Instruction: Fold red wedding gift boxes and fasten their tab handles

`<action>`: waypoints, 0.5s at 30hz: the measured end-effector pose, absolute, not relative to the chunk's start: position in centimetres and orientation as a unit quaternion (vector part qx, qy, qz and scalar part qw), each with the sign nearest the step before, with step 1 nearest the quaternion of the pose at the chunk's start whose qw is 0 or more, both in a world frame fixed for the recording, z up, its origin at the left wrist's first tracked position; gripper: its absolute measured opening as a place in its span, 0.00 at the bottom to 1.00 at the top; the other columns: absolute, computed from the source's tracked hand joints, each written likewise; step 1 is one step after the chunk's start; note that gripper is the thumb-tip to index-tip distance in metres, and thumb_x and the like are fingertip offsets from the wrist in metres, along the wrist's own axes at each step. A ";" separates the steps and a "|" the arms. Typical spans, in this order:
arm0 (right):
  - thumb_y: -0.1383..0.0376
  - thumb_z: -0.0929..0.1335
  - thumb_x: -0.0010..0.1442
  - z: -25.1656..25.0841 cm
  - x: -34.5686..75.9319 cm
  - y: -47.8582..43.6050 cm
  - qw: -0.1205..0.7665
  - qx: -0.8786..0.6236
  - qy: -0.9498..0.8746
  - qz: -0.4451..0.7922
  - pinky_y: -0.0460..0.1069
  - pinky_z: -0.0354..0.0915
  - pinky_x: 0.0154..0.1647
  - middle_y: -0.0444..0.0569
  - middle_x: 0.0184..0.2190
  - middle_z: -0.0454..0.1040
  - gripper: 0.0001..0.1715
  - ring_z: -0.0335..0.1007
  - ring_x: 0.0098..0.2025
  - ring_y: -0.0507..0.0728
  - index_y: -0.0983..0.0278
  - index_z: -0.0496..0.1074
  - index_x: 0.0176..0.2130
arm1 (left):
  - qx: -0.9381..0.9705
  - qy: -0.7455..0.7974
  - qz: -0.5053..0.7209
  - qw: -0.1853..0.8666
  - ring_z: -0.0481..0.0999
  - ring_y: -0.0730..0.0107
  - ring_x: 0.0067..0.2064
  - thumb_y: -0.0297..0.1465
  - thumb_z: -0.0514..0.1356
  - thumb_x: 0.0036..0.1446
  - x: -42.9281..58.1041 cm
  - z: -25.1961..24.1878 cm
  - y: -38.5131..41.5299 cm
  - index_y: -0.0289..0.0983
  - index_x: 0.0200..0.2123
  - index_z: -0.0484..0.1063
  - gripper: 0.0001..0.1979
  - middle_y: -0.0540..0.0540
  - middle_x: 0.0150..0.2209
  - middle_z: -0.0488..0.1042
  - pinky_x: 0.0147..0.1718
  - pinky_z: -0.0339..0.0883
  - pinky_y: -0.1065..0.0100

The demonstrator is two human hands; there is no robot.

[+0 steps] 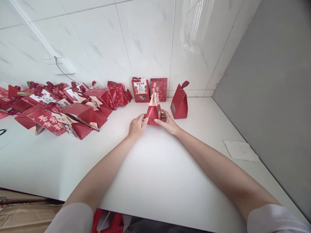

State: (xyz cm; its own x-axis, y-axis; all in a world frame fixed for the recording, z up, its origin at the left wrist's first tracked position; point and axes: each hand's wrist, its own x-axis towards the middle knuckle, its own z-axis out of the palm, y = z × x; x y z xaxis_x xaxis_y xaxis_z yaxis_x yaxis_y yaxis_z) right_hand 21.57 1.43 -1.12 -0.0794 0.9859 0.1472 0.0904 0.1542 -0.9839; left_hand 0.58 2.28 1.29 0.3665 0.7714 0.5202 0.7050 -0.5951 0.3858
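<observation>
A red and cream gift box [152, 111] with a peaked top stands upright on the white table, its narrow side facing me. My left hand [138, 126] grips its left side, the thumb near the lower edge. On the other side my right hand [168, 123] holds it, thumb on the front and fingers behind. Just behind it, a red gift box with a white label [140, 90] and a patterned red box [161, 86] stand against the wall. To the right is another red box [180, 105] with a ribbon loop on top.
A heap of red gift boxes [80, 113] covers the table's left side, several lying tipped over. A white sheet [240, 150] lies near the grey panel [274, 97] on the right. Below the table's front edge are brown paper or cardboard [26, 215] and a red object [107, 221].
</observation>
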 end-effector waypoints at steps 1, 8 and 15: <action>0.43 0.75 0.49 -1.0 21.6 1.4 0.498 -0.465 -0.564 0.466 0.59 0.66 0.61 0.61 0.64 0.59 0.62 0.64 0.62 0.65 0.62 0.48 0.70 | 0.825 0.441 0.352 0.028 0.74 0.64 0.35 0.40 0.45 0.69 0.6 1.4 2.2 0.39 0.43 0.70 0.17 0.46 0.35 0.77 0.36 0.61 0.65; 0.41 0.73 0.51 -0.8 22.0 1.8 0.503 -0.455 -0.534 0.504 0.57 0.65 0.61 0.59 0.63 0.62 0.58 0.64 0.61 0.64 0.63 0.51 0.68 | 0.834 0.354 0.418 0.059 0.62 0.71 0.23 0.29 0.50 0.63 0.3 1.2 2.1 0.39 0.24 0.60 0.13 0.52 0.19 0.63 0.30 0.56 0.66; 0.42 0.73 0.52 -1.2 22.4 2.1 0.501 -0.431 -0.558 0.502 0.58 0.64 0.60 0.58 0.59 0.66 0.50 0.66 0.59 0.63 0.63 0.59 0.63 | 0.838 0.314 0.409 0.179 0.65 0.75 0.21 0.31 0.52 0.63 0.0 0.8 2.6 0.38 0.24 0.62 0.14 0.53 0.19 0.66 0.23 0.57 0.71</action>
